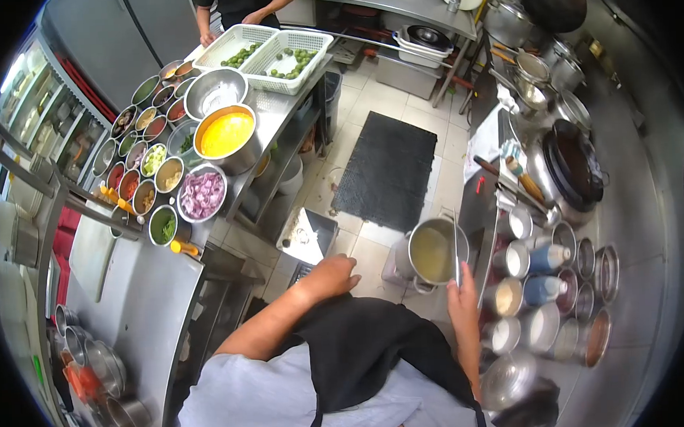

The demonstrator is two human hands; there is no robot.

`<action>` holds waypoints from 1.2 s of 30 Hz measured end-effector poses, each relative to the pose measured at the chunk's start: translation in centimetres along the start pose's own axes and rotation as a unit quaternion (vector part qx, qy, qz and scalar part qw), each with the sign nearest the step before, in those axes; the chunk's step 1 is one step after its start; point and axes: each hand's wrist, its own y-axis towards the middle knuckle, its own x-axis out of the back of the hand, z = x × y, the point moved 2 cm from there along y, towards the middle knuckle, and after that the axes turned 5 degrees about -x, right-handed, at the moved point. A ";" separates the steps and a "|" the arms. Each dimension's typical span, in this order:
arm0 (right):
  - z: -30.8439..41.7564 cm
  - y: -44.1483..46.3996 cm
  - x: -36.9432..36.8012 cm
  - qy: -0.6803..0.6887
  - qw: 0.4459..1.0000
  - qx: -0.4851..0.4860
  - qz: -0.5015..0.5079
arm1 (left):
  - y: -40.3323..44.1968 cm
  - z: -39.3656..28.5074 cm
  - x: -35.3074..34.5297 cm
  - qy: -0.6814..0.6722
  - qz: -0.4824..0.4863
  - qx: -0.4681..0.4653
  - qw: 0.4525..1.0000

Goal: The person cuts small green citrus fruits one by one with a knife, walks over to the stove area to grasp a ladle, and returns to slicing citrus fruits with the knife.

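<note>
My right hand (461, 291) is closed around the handle of a knife (456, 243), whose thin blade points away from me and is seen nearly edge-on. Just left of the blade, a large metal pot (411, 258) holds a cloudy yellowish liquid (433, 255). In front of my body, my left hand (335, 275) has its fingers curled in a loose fist, with nothing visible in it. Below and beyond that hand is a low surface with a white, stained top (306, 234).
On the left counter stand a bowl of chopped red onion (202, 195), a pot of orange liquid (228, 134) and white baskets of limes (288, 59). Another person (245, 5) works behind them. A black mat (386, 169) covers the floor. Woks (576, 165) and several containers line the right side.
</note>
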 end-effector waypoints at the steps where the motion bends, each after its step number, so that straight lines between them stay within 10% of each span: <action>1: -0.5 2.0 -0.8 0.013 0.999 -0.031 0.013 | 1.4 0.8 1.4 0.016 -0.009 0.013 1.000; 4: 0.9 7.8 -2.1 0.173 0.965 -0.187 0.058 | 5.6 2.8 6.0 0.039 -0.004 0.019 0.999; 14: -0.4 24.0 -9.6 0.379 0.885 -0.250 0.102 | 17.4 7.7 12.5 0.007 -0.048 0.012 0.999; 23: -6.6 46.9 -19.5 0.309 0.934 -0.068 0.164 | 31.4 15.2 18.4 -0.044 -0.155 0.157 0.974; 29: 1.0 61.6 -21.4 0.190 0.931 0.064 0.305 | 43.9 14.3 21.8 -0.285 -0.165 0.148 0.932; 36: 7.2 69.0 -23.6 0.179 0.884 0.152 0.405 | 48.3 16.6 27.2 -0.271 -0.277 0.201 0.900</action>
